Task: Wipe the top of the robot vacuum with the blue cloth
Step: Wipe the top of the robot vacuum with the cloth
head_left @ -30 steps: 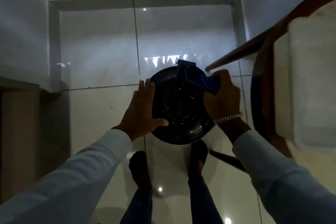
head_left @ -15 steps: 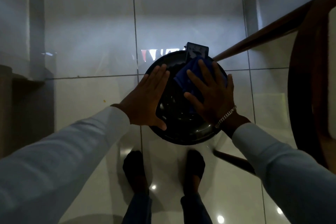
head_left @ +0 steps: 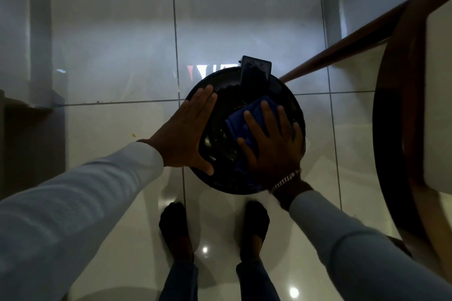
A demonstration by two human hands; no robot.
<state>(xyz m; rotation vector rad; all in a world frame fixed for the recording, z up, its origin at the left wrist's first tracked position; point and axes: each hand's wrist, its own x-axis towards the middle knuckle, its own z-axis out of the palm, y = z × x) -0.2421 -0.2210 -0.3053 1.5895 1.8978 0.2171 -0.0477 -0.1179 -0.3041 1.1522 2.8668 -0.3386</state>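
Observation:
A round black robot vacuum (head_left: 221, 139) sits on the glossy white tile floor in front of my feet. My left hand (head_left: 186, 135) lies flat and open against its left rim, fingers together, thumb on the near edge. My right hand (head_left: 274, 146) is spread flat on top of the blue cloth (head_left: 241, 118), pressing it onto the right half of the vacuum's top. The cloth shows past my fingers toward the left and far side; the rest is hidden under my palm. A small black box (head_left: 255, 72) stands at the vacuum's far edge.
A wooden chair (head_left: 401, 129) with a pale seat fills the right side, one leg (head_left: 342, 44) slanting down toward the vacuum's far right. A raised white ledge (head_left: 39, 32) borders the floor at the left and back. My two feet (head_left: 176, 227) stand just behind the vacuum.
My right hand has slid the cloth from the far edge of the vacuum toward me, onto the right middle of the top. My left hand has stayed on the left rim.

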